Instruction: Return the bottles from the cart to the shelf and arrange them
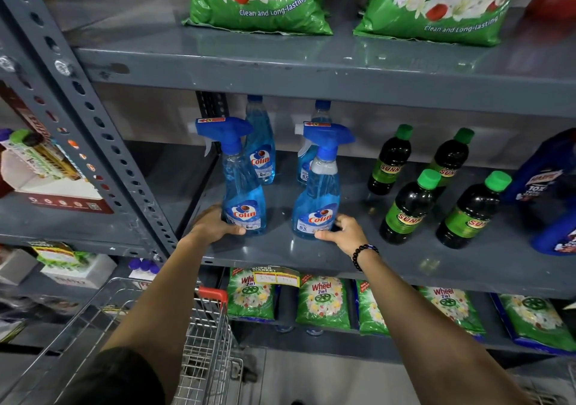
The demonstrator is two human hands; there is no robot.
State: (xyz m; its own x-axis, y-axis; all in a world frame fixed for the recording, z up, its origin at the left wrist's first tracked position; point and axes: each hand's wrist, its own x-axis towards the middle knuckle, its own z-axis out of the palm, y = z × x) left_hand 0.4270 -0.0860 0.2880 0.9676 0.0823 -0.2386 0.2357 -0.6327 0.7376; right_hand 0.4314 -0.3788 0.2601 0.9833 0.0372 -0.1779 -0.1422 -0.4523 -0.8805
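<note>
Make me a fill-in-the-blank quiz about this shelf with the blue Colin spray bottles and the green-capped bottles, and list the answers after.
1. Each hand, the left hand and the right hand, touches the base of a blue Colin ____ bottle.
2. The dark Sunny bottles have ____ caps.
3. The right wrist wears a black beaded ____.
4. The shopping cart handle end is ____.

Answers: spray; green; bracelet; red
</note>
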